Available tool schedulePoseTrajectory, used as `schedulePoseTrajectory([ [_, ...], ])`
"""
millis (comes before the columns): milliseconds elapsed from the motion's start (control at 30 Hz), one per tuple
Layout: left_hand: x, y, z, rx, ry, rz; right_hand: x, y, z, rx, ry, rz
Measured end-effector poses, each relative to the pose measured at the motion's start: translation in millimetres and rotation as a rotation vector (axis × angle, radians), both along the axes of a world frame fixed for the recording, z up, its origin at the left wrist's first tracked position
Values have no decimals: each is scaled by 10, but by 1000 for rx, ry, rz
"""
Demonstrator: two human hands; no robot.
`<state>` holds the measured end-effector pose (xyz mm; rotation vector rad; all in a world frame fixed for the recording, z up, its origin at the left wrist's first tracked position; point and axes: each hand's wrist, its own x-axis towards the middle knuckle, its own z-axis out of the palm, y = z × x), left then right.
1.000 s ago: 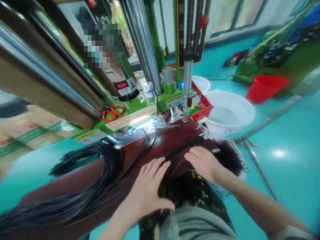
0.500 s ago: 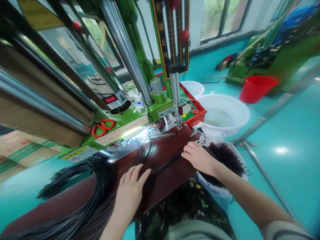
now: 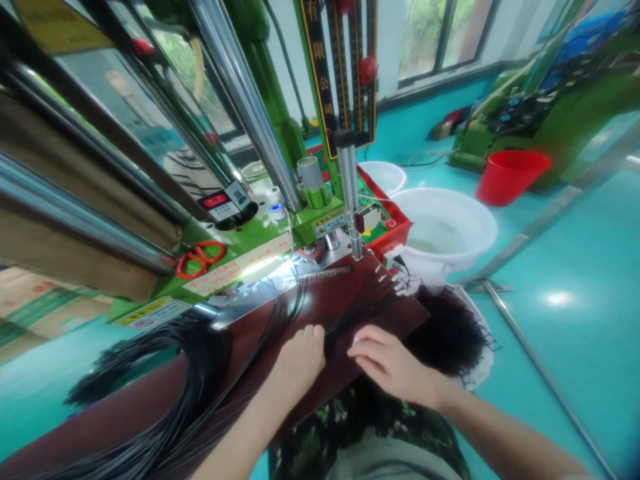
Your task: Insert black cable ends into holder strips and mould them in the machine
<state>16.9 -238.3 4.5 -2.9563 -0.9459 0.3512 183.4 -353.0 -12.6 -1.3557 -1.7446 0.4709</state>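
Observation:
My left hand (image 3: pixel 303 353) is closed in a fist over the dark red tabletop (image 3: pixel 320 303), at the near end of some thin black cables (image 3: pixel 357 310). Those cables fan out to the right and end in small white connectors (image 3: pixel 399 283) at the table edge. Just right of the fist, my right hand (image 3: pixel 393 367) pinches a small white piece (image 3: pixel 356 340), which looks like a connector; the fingers hide most of it. A thick bundle of black cables (image 3: pixel 200 373) curves over the table's left side.
Behind the table stands a green press (image 3: pixel 310 233) with steel columns and orange-handled scissors (image 3: pixel 200 260) on its bed. A control box (image 3: pixel 395 233) sits to the right. White tubs (image 3: pixel 450 220), a red bucket (image 3: pixel 513 177) and a dark heap of cables (image 3: pixel 445 333) are beyond.
My left hand has moved right and closed into a fist. My right hand has drawn back toward me and left, now pinching a white piece. The cables with white connectors are uncovered.

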Motion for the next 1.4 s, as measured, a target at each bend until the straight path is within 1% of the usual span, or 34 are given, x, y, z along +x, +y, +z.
schedulePoseTrajectory([
  [67, 29, 18, 50, -28, -8, 24, -105, -26, 33, -136, 265, 25],
  [133, 24, 39, 84, -95, -27, 71, -185, -21, 55, -361, 611, 32],
  [200, -8, 68, 104, -221, -65, 148, -254, 10, 41, -595, 1032, 65],
  [267, -59, 95, 123, -361, -164, 212, -316, 73, -11, -743, 1388, 126],
  [300, -90, 102, 136, -421, -234, 226, -340, 121, -42, -771, 1521, 153],
  [367, -164, 87, 179, -518, -369, 221, -356, 252, -73, -755, 1686, 196],
  [400, -209, 59, 206, -551, -411, 217, -343, 332, -61, -710, 1740, 195],
  [467, -317, -45, 256, -591, -440, 217, -276, 498, 31, -561, 1800, 154],
  [533, -445, -206, 272, -613, -439, 239, -182, 625, 194, -405, 1776, 103],
  [567, -513, -299, 259, -632, -439, 253, -140, 657, 283, -350, 1726, 98],
  [600, -577, -393, 232, -659, -435, 269, -109, 665, 367, -318, 1650, 115],
  [633, -635, -483, 194, -690, -430, 291, -94, 649, 437, -317, 1554, 150],
  [700, -712, -638, 110, -803, -419, 326, -121, 562, 518, -392, 1335, 252],
  [733, -724, -699, 74, -901, -426, 329, -162, 502, 527, -438, 1221, 314],
  [800, -688, -785, 32, -1202, -510, 322, -287, 382, 490, -520, 999, 437],
  [833, -642, -812, 24, -1370, -605, 327, -360, 331, 451, -575, 904, 490],
  [867, -583, -830, 21, -1508, -744, 357, -432, 294, 405, -647, 835, 526],
  [900, -515, -841, 18, -1604, -917, 417, -495, 272, 358, -722, 802, 536],
  [933, -446, -847, 11, -1662, -1090, 495, -543, 268, 316, -784, 812, 520],
  [967, -380, -850, 0, -1689, -1234, 576, -571, 284, 286, -816, 862, 488],
  [1000, -323, -853, -17, -1700, -1333, 646, -577, 318, 272, -807, 939, 448],
  [1033, -277, -856, -38, -1705, -1380, 693, -561, 368, 280, -753, 1021, 410],
  [1100, -219, -866, -81, -1671, -1371, 730, -476, 498, 360, -602, 1114, 384],
  [1133, -204, -869, -98, -1613, -1356, 733, -419, 568, 427, -546, 1095, 400],
  [1167, -195, -867, -111, -1546, -1349, 731, -364, 635, 503, -516, 1021, 430],
  [1200, -188, -860, -119, -1490, -1344, 726, -314, 694, 579, -518, 901, 468],
  [1267, -174, -826, -119, -1442, -1348, 723, -249, 786, 701, -572, 604, 574],
  [1333, -155, -773, -104, -1476, -1367, 722, -228, 836, 750, -600, 368, 684],
  [1400, -132, -715, -89, -1540, -1387, 704, -237, 847, 726, -596, 261, 764],
])
